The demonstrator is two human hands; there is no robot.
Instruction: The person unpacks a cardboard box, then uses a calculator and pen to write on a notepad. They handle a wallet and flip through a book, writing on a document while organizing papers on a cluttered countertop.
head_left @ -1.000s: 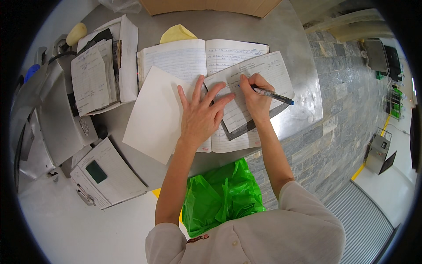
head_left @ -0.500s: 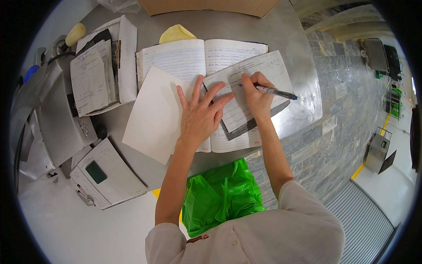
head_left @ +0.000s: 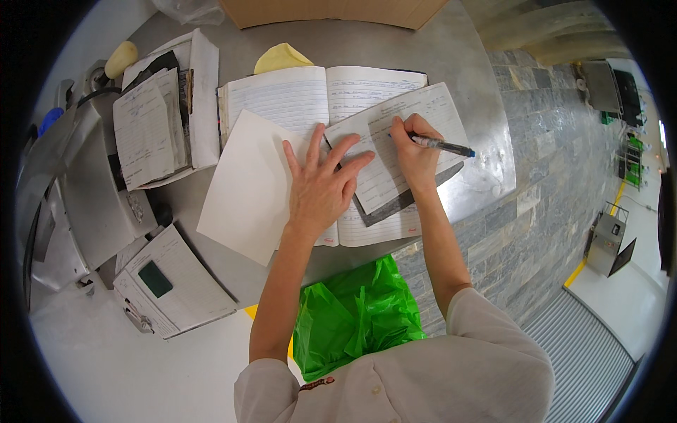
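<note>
My right hand (head_left: 417,151) grips a pen (head_left: 444,146), its tip on a printed form pad (head_left: 384,180) that bears handwriting. Dark carbon paper (head_left: 395,206) sticks out under the pad's lower edge. My left hand (head_left: 319,185) lies flat with fingers spread, its fingertips on the pad's left edge and its palm over a blank white sheet (head_left: 243,187). Beneath both is an open lined notebook (head_left: 275,95) with written pages; the pad and sheet hide much of it.
Left of the notebook is a white box (head_left: 204,99) with papers (head_left: 144,130). Nearer me lies a clipboard (head_left: 194,296) with a dark green object (head_left: 154,279). A cardboard box (head_left: 331,10) stands at the metal table's (head_left: 486,127) far side; a green plastic bag (head_left: 360,317) hangs at the near edge.
The pen and my right hand have shifted very slightly on the pad. My left hand stays spread in place.
</note>
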